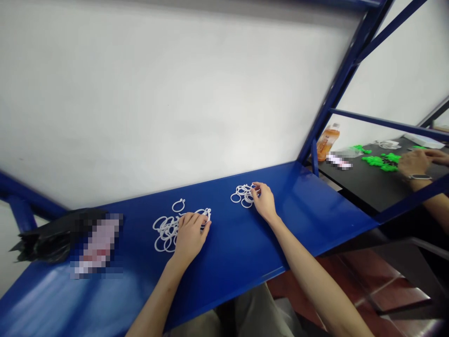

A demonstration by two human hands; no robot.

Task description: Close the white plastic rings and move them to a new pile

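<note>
White plastic rings, each with a small knobbed tab, lie in two groups on the blue table (242, 252). My left hand (191, 234) rests over the right side of the larger ring pile (163, 234), its fingers bent and the thumb close to them. A white ring (207, 214) shows at those fingertips. One loose ring (178, 206) lies just behind this pile. To the right, my right hand (264, 200) reaches the smaller ring pile (242, 192) with curled fingers, a ring at thumb and forefinger. The fingers partly hide the rings under both hands.
A black plastic bag (52, 241) and a blurred-out packet (100, 243) lie at the left. Blue frame posts (345, 70) stand at the right. Beyond them, another person's hands (417, 164) work by green pieces (384, 161) on a black table (365, 182), near an orange drink bottle (328, 142).
</note>
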